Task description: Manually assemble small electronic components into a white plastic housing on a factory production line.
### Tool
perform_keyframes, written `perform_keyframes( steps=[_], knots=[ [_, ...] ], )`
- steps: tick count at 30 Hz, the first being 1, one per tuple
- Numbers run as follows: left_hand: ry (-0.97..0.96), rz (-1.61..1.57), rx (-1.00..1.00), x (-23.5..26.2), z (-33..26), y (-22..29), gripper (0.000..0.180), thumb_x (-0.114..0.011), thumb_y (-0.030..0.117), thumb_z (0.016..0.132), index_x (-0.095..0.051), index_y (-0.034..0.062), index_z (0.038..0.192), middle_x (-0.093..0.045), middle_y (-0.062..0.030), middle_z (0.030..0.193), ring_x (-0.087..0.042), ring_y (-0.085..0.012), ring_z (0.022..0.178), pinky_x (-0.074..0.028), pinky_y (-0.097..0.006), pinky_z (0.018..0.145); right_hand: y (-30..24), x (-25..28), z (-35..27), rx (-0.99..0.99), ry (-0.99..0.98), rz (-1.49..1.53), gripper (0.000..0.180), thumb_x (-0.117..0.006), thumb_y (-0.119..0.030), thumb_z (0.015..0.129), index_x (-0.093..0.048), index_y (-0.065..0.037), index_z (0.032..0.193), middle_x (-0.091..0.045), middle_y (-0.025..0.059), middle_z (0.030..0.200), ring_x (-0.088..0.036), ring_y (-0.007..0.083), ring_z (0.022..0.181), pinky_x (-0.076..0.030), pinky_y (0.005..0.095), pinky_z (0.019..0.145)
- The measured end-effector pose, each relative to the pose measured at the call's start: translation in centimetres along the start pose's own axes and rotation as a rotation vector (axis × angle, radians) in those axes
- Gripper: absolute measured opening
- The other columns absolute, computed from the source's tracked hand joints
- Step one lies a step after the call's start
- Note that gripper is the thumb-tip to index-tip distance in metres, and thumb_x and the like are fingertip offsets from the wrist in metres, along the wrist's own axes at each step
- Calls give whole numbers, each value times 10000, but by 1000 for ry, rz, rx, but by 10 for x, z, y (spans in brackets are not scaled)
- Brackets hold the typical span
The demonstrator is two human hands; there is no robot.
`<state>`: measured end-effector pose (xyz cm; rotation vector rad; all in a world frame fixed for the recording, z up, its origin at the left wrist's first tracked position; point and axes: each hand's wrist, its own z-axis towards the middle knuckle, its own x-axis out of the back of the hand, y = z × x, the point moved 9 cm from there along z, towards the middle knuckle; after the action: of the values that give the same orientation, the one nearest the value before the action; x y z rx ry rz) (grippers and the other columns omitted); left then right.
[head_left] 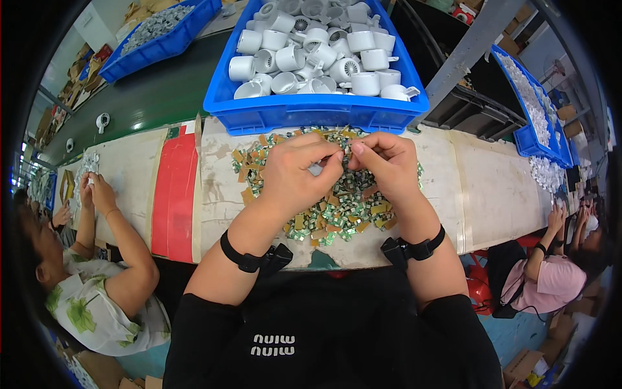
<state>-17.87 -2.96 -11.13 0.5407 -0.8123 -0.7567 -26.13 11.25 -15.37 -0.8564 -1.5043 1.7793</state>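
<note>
Together, both hands' fingers pinch 1 small green part above the parts pile.

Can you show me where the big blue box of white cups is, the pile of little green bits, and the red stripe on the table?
Blue box (311,113), head view, front wall.
Green bits pile (340,214), head view, lower middle.
Red stripe (175,194), head view, its middle.

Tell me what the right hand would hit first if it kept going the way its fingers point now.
The right hand points leftward, fingertips nearly against the left hand, pinching a small part. So it would probably meet the left hand's fingers first; the pile of small green and tan parts lies below, depth unclear.
</note>
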Motion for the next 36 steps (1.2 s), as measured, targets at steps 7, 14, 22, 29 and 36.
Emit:
perform_keyframes(
  steps=[7,14,22,29,36],
  knots=[
    [24,-2,-24,2,2,-3,69,-751,76,801,-757,47,863,-698,-75,791,-683,-249,704,-536,-347,622,2,1,2,-19,21,49,161,-713,-141,979,-731,17,950,-733,74,808,-679,121,736,-552,255,707],
    [39,36,-99,1,2,-2,76,-753,73,795,-752,46,866,-696,-81,797,-682,-272,731,-543,-368,651,8,7,3,-22,68,-4,166,-727,-151,979,-720,10,938,-731,68,798,-673,109,727,-542,246,701],
    [44,26,-105,2,2,-1,77,-756,74,793,-751,45,864,-700,-89,798,-682,-278,724,-545,-373,647,7,4,3,-42,32,-27,189,-737,-196,978,-714,-25,903,-726,44,788,-658,83,707,-509,225,610],
    [37,-16,-67,1,3,-2,68,-753,71,826,-753,26,876,-707,-104,800,-686,-283,725,-537,-369,641,7,4,3,-14,6,-79,207,-743,-245,977,-708,-62,887,-720,10,796,-643,57,703,-461,212,460],
    [76,-57,16,4,1,-7,73,-747,75,832,-758,23,883,-720,-107,804,-685,-279,707,-535,-366,633,-4,-7,0,161,-51,-97,178,-755,-191,960,-703,-36,891,-716,16,793,-632,49,696,-451,211,451]
  ],
)
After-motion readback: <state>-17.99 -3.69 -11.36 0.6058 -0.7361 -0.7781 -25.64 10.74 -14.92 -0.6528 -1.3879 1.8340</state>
